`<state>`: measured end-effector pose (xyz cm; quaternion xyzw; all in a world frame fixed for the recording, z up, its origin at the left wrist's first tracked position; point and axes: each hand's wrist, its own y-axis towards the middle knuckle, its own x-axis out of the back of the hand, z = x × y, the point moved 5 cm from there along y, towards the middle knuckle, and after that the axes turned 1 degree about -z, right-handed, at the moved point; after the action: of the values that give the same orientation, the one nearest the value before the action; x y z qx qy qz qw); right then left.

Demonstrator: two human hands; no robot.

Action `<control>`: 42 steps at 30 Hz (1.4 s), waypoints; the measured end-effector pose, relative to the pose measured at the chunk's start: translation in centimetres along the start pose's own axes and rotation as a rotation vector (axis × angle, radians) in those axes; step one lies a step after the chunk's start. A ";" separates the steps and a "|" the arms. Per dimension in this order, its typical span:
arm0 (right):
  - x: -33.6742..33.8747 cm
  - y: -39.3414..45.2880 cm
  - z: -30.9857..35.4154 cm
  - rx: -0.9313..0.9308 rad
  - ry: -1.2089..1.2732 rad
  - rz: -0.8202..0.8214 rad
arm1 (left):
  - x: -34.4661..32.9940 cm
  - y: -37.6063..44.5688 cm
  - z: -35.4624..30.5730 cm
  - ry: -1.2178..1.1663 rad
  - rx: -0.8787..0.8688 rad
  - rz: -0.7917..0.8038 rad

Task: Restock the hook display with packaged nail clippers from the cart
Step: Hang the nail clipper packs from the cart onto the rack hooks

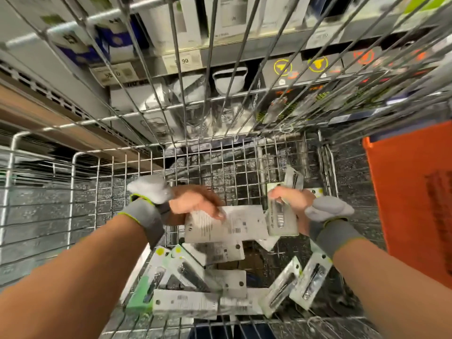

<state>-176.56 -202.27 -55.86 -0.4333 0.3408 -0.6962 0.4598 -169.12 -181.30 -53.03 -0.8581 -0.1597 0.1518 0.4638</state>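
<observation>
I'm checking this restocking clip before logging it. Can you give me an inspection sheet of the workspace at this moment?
Surface: wire cart, its mesh floor showing between packs.
Job's things: loose nail clipper packs lie jumbled in the cart, some face up, some back up. No hook display in view.
Clutter: orange bin to the right of the cart.
Hands: left hand grips a back-up pack; right hand grips a face-up pack. Both wear grey wrist cuffs.
Cables: nothing seen.
Surroundings: store shelves with boxed goods and price tags beyond the cart; picture is motion-blurred.
</observation>
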 end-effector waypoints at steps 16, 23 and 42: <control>-2.3 -5.6 5.6 0.033 0.034 0.459 | -0.6 -4.2 0.5 -0.777 0.007 -0.132; -0.6 -11.2 9.7 0.140 0.052 0.411 | -1.6 -10.3 -3.9 -0.877 0.030 -0.096; 3.6 -27.2 19.0 0.182 0.067 0.462 | -1.7 -27.1 -14.0 -0.819 -0.524 -0.568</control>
<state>-169.25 -197.74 -23.57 -0.2775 0.3817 -0.6145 0.6322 -168.53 -178.46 -22.64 -0.7391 -0.5837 0.2969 0.1580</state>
